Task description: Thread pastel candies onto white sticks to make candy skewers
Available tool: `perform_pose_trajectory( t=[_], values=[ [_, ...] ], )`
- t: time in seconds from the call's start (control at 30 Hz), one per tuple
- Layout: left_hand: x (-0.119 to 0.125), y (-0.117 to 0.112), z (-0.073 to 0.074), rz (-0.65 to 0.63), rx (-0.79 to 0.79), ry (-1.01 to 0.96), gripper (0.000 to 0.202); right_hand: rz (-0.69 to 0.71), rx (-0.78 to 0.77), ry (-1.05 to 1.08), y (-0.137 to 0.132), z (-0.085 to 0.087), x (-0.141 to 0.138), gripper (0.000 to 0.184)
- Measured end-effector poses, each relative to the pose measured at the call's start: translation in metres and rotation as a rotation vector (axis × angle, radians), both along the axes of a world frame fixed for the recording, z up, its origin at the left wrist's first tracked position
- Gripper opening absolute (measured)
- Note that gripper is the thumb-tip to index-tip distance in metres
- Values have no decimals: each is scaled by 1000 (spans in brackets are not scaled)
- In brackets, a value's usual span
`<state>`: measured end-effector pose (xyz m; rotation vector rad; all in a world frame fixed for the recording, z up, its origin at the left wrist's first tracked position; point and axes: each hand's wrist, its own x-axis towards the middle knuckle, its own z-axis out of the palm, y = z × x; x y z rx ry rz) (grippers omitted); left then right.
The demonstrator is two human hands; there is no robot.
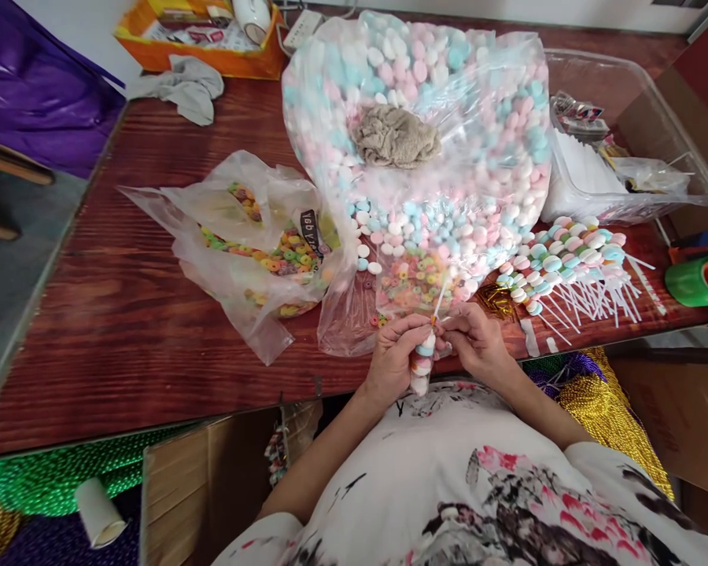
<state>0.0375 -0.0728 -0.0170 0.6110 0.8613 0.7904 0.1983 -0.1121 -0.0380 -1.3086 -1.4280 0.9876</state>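
Note:
Close to the table's front edge, my left hand (pixel 394 351) is closed around a candy skewer (pixel 423 363), its pastel pieces pointing down and its white stick up. My right hand (pixel 475 334) pinches at the neck of the same skewer, where the stick meets the candy; anything small between those fingertips is hidden. Just right of my hands lies a bundle of gold ties (pixel 497 300). Beyond it, a pile of finished-looking candy skewers (pixel 566 259) rests with sticks toward me. A small clear bag of colourful candy rings (pixel 413 283) lies just behind my hands.
A big clear bag of pastel candies (pixel 484 157) fills the back middle, a brown cloth (pixel 396 136) on top. Left of it sits an open bag of rings (pixel 271 251). A clear plastic bin (pixel 637 200), green tape roll (pixel 697 281) and orange box (pixel 212 59) stand around.

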Motion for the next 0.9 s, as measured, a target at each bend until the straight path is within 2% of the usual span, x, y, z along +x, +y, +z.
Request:
perform_pose_trajectory(
  t=[0.13,0.23,0.4,0.47,0.53,0.6,0.67,0.73,0.8,0.9],
  values=[
    [-2,0,-3,56,-37,-17,17,114,-111,141,1,-2,5,14],
    [-2,0,-4,28,-36,-27,15,143,-177,204,0,-7,8,13],
    [-1,-3,-8,-18,-22,-26,14,104,-104,36,-1,-6,11,14],
    [-3,-3,-11,-1,17,25,14,60,-51,-57,-3,-2,15,16],
    [-5,-3,-15,24,69,102,16,-60,12,-100,-7,3,20,17],
    [-6,-2,-18,25,107,177,17,-232,119,-100,-11,9,23,14],
    [-3,-1,-19,-4,142,229,19,-287,255,-126,-15,15,21,19],
    [2,-1,-18,-14,202,255,17,-159,357,-223,-15,19,15,31],
    [6,-2,-17,-12,255,256,15,1,389,-314,-12,21,7,37],
    [7,-4,-16,-24,314,239,14,50,345,-296,-4,17,0,36]
  ],
)
